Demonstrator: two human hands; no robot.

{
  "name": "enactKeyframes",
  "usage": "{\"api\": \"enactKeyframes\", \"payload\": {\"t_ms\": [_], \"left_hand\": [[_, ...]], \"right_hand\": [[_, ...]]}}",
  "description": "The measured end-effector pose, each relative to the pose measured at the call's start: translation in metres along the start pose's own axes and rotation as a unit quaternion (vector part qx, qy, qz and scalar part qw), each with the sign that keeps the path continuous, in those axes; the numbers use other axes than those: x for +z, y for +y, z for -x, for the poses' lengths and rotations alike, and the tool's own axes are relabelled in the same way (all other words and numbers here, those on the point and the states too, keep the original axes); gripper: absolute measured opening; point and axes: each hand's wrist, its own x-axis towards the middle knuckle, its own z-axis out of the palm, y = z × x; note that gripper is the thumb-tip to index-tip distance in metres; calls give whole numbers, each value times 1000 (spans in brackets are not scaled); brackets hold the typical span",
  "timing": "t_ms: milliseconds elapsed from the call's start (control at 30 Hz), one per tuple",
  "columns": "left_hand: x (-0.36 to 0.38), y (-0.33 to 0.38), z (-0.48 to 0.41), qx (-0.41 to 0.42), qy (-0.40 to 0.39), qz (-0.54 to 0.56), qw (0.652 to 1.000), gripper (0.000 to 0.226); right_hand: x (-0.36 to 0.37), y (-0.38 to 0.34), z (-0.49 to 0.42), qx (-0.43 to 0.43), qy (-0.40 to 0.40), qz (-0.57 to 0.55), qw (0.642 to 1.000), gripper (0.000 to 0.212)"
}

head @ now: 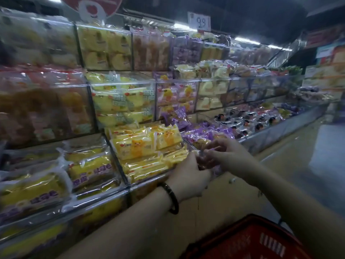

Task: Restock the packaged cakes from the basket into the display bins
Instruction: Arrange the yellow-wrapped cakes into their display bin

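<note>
Both of my hands hold one clear-wrapped packaged cake [205,161] at the front edge of the lowest row of display bins. My left hand [188,176], with a dark bracelet on its wrist, grips the pack from the left. My right hand [226,156] pinches the pack's top edge from the right. The pack hangs in front of the bin of purple-wrapped cakes [207,135], right beside the bin of yellow cat-print cakes [147,146]. A red plastic basket [248,240] sits at the bottom right under my right forearm; its inside is hidden.
Clear acrylic bins stand in three tiers along the left. Yellow rolls [89,165] fill the lower left bins. Dark-topped packs [248,118] lie further right. A price sign [199,21] hangs above. The aisle floor [298,146] runs along the right.
</note>
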Motion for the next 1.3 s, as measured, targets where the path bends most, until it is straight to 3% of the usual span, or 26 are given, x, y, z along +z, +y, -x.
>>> {"api": "enactKeyframes", "payload": {"t_ms": [300,500,633,700,800,867,933,967,1167,1300], "left_hand": [[102,-78,-27,-61,-117,-69,989,22],[162,-159,-44,-121,-248,-164,947,24],[204,-212,-55,-163,-278,-196,926,21],[227,-242,-62,-175,-309,-209,911,32],[265,-289,-71,-169,-350,-223,894,78],[283,-303,-71,-174,-367,-250,879,74],[303,-324,-75,-179,-396,-270,859,43],[313,-340,-78,-176,-405,-283,851,37],[357,-414,-93,-186,-456,-380,783,58],[364,-424,-80,-177,-485,-386,765,51]], "right_hand": [[-9,125,44,165,-9,11,986,19],[-11,227,79,273,-60,91,956,16],[-2,295,87,332,-73,108,934,23],[2,332,91,364,-82,118,920,23],[8,384,97,420,-107,126,893,22],[14,418,100,455,-140,111,872,27],[19,445,100,462,-195,149,852,26],[22,457,98,462,-224,175,840,26],[44,537,84,418,-335,304,788,52],[65,570,87,398,-343,325,786,52]]}}
